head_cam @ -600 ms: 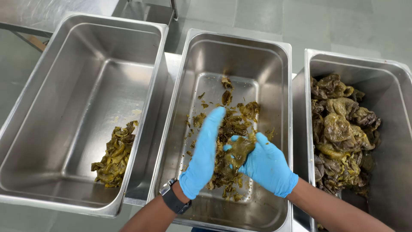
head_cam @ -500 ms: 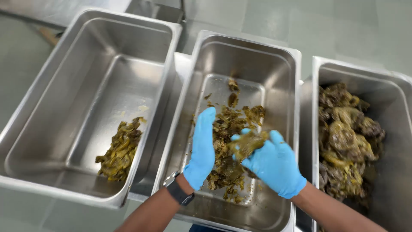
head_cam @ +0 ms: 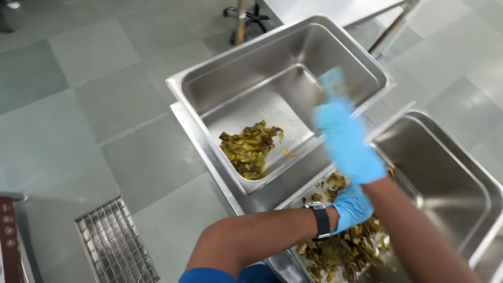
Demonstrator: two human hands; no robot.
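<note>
right hand now over the left pan; left hand remains in the middle pan.
left hand [head_cam: 352,208] rests loosely curled on wilted leaves [head_cam: 340,254] in the middle pan [head_cam: 474,251]; right hand [head_cam: 347,137], blurred, has swung above the left pan [head_cam: 209,86] and its leaf pile [head_cam: 249,149], grip unclear, possibly depositing.

Commercial kitchen; deep steel pans [head_cam: 272,78] (catering type); tiled floor [head_cam: 94,105]; floor drain grate [head_cam: 118,243].

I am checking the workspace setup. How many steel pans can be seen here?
2. One steel pan is at the upper middle, with a small pile of leaves inside. The other pan is at the lower right, under both gloved hands. More pans may lie outside the picture.
</note>
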